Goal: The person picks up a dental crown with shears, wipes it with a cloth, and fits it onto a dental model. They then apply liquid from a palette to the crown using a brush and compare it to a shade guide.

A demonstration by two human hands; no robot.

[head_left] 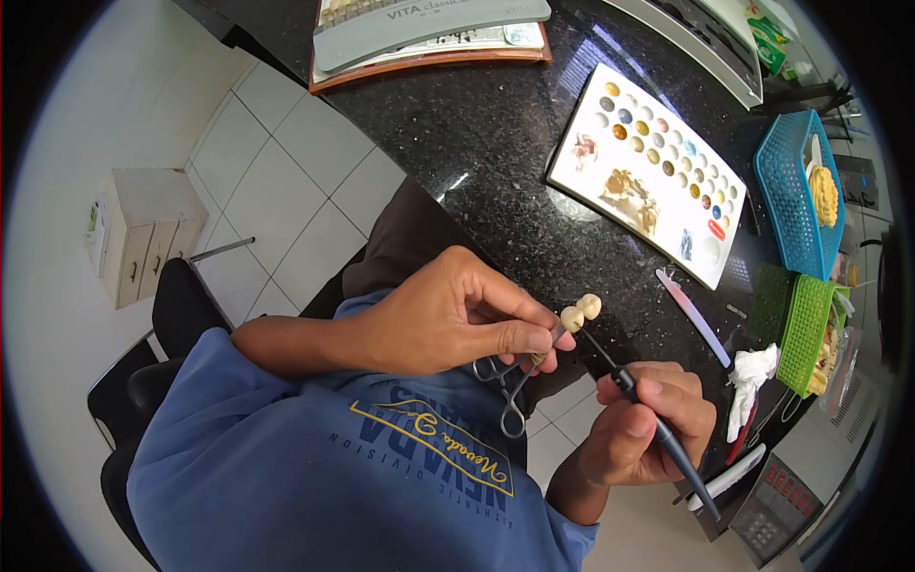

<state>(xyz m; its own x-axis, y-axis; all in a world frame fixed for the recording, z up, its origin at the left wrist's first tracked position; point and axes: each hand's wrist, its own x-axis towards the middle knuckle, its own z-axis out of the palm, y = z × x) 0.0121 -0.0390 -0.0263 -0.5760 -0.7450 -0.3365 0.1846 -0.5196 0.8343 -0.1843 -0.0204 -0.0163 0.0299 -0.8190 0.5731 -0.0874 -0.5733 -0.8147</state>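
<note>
My left hand [467, 319] is closed round a hemostat [515, 405], its ring handles hanging below the fingers. Beyond the fingertips, at the clamp's jaw end, stand two joined cream dental crowns [573, 318]. My right hand [658, 419] grips a slim dark-handled brush [667, 443] like a pen, with thumb and fingers wrapped round its shaft. Its thin tip points up and left, right at the lower side of the nearer crown. Both hands are in front of the blue shirt, near the edge of the black speckled worktop [496, 210].
A white palette [591, 181] with many coloured wells lies on the worktop. Behind are a grey VITA shade guide [429, 29] and brown-edged board [434, 57]. At right are a pinkish-white flat tool [694, 315], crumpled tissue [753, 377], blue basket [777, 200] and green basket [799, 329].
</note>
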